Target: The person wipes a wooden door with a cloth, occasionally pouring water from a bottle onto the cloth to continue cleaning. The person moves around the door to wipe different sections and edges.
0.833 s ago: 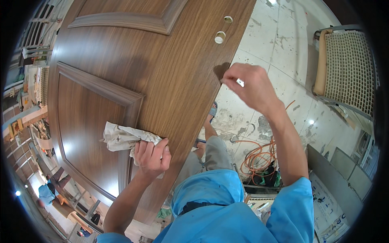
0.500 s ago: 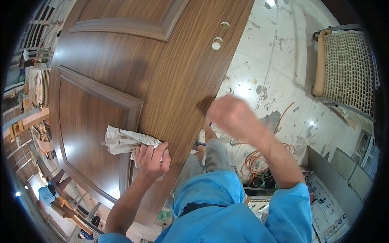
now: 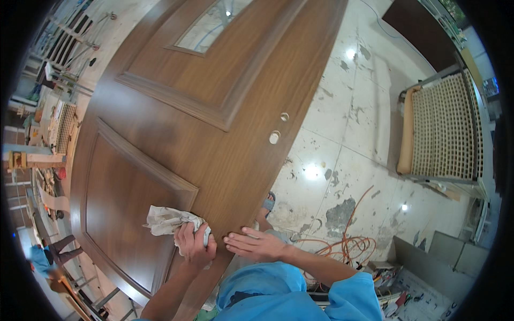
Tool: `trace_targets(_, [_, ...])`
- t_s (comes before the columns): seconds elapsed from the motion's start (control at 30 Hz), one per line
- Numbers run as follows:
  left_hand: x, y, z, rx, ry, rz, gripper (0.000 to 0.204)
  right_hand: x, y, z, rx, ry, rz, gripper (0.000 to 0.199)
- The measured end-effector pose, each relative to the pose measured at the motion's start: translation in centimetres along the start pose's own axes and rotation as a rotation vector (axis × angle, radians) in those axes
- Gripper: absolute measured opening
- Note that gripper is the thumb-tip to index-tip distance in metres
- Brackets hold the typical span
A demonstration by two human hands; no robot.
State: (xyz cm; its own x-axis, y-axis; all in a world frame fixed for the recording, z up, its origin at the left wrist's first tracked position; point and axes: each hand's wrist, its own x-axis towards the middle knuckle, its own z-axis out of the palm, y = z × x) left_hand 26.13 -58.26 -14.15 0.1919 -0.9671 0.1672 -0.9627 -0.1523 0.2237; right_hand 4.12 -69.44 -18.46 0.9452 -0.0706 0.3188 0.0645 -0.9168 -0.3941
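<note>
A brown wood-grain door (image 3: pixel 241 155) lies flat before me, with raised panel mouldings, a glazed opening near its far end and two round holes close to its right edge. My left hand (image 3: pixel 195 247) is closed around a crumpled off-white cloth (image 3: pixel 167 220), which rests on the door beside the lower panel's moulding. Over the door's near right edge, my right hand (image 3: pixel 257 244) is stretched out flat with its fingers pointing left. Nothing shows in it, and its fingertips are at the door's surface.
On the right stands a lattice-topped rack (image 3: pixel 444 128) with a padded edge. An orange hose or cord (image 3: pixel 348 243) lies coiled on the stained tile floor (image 3: pixel 342 160). A box of tools (image 3: pixel 396 283) is at lower right. At far left another person (image 3: pixel 45 262) in blue is partly visible.
My right hand has come down and left from above the door's edge, its fist now opened flat. The view has shifted toward the door's far end. My left hand still grips the cloth.
</note>
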Motion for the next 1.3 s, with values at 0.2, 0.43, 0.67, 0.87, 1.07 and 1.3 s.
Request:
trace_targets(0.2, [0.3,-1.3,0.3,-0.090,0.139,0.138,0.047,0.3,4.8,-2.8,0.012,-0.022,-0.117,0.061])
trace_targets(0.43, [-0.4,-2.2,0.2,-0.121,0.066,0.044,0.048,-0.8,13.9,-8.6,-0.284,0.012,0.363,0.069])
trace_targets(0.67, [-0.9,-4.2,-1.7,-0.103,0.031,0.232,0.051,-7.0,15.4,-8.8,-0.239,0.589,1.238,0.053])
trace_targets(0.87, [-0.1,-1.3,-2.3,-0.005,0.001,0.133,0.053,-21.0,4.9,2.1,0.080,0.326,1.529,0.047])
trace_targets(1.07, [5.3,6.3,-0.5,-0.165,-0.215,0.388,0.052,-34.8,-4.3,6.9,0.778,0.742,2.714,0.065])
trace_targets(1.3, [25.6,14.1,4.2,-0.205,-0.296,0.525,0.049,-35.1,3.5,1.2,1.021,1.102,2.350,0.063])
